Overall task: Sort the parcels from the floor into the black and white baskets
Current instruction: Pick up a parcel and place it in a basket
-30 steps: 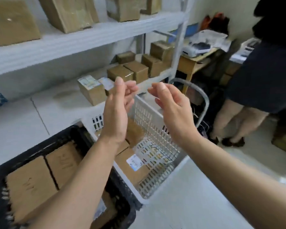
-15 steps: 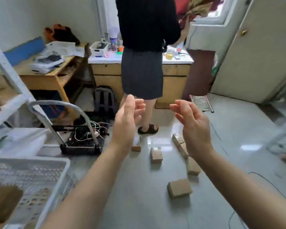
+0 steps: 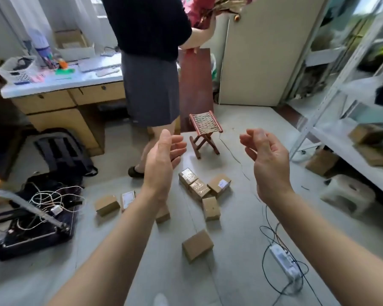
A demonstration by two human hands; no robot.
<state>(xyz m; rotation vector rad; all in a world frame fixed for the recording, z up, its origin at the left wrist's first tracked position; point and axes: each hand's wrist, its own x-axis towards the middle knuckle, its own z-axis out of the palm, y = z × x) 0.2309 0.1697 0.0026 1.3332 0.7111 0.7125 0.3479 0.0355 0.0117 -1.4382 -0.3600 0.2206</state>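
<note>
Small boxy cardboard parcels (image 3: pixel 197 245) are scattered mid-frame on the smooth grey floor (image 3: pixel 237 228), one half hidden behind the left forearm. The left hand (image 3: pixel 161 160) and right hand (image 3: pixel 268 160) are held up with fingers loosely spread, nothing gripped.

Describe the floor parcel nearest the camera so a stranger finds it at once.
Start at the folding stool mid-floor; a cluster of cardboard parcels lies just in front of it. Nearer the camera, left of the white power adapter, sits the nearest parcel. It lies alone, apart from the others, with a plain brown top and no label.
</note>
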